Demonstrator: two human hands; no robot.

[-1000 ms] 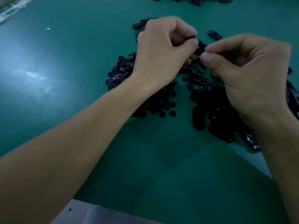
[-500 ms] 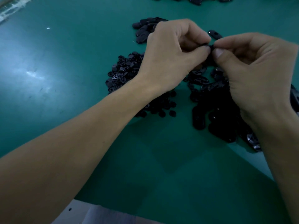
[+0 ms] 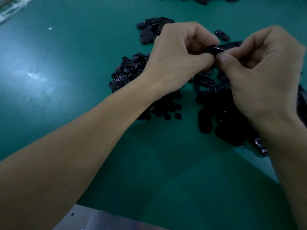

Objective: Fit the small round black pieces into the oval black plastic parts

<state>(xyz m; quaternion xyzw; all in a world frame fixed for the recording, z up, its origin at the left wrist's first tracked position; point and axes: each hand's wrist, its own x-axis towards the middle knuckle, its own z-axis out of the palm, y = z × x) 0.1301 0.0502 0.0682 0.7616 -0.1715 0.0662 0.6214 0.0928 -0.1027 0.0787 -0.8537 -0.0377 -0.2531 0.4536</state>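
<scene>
Left hand [image 3: 179, 58] and right hand [image 3: 259, 72] both pinch one oval part [image 3: 214, 49], thumbs meeting, probably pressing an insert home; insert hidden. Round pieces [image 3: 127, 72] heaped left, within reach.

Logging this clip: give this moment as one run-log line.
step: fitting | left hand: pinches oval part | right hand: pinches same part | round pieces pile: partly under left wrist

Bare forearms [image 3: 86, 146], bare left hand [image 3: 172, 63] and right hand [image 3: 264, 77], short thumbnail [image 3: 223, 57]
</scene>
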